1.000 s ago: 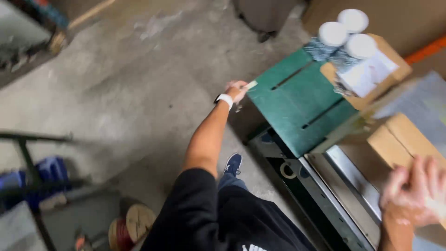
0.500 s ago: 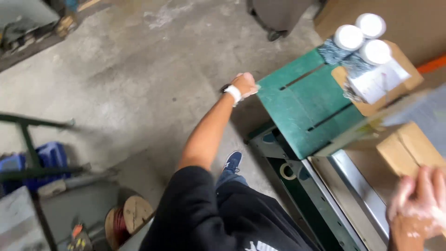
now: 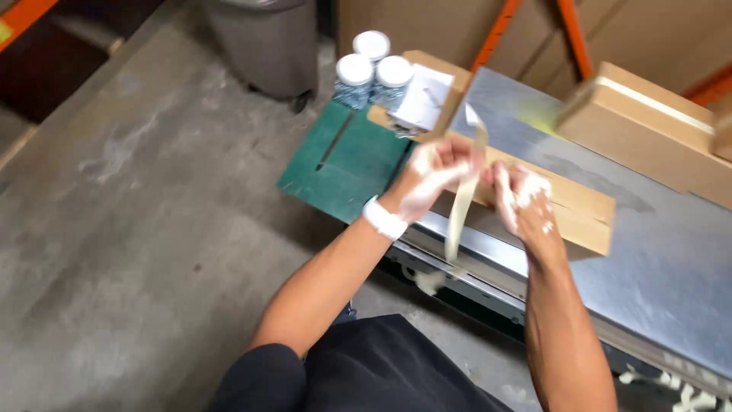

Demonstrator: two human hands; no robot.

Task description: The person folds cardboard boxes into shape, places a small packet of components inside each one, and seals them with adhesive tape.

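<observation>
While the left hand (image 3: 435, 172) pinches a pale paper strip (image 3: 460, 206), the right hand (image 3: 522, 200) sits just beside it. Right's grip is too blurry to tell. Both hover over a flat cardboard box (image 3: 579, 210).

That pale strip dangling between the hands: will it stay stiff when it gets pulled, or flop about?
Probably floppy: the strip hangs limp and curved below the left hand. It looks thin and light, so it may sway or twist. The right hand is beside it; whether it grips is blurred.
</observation>
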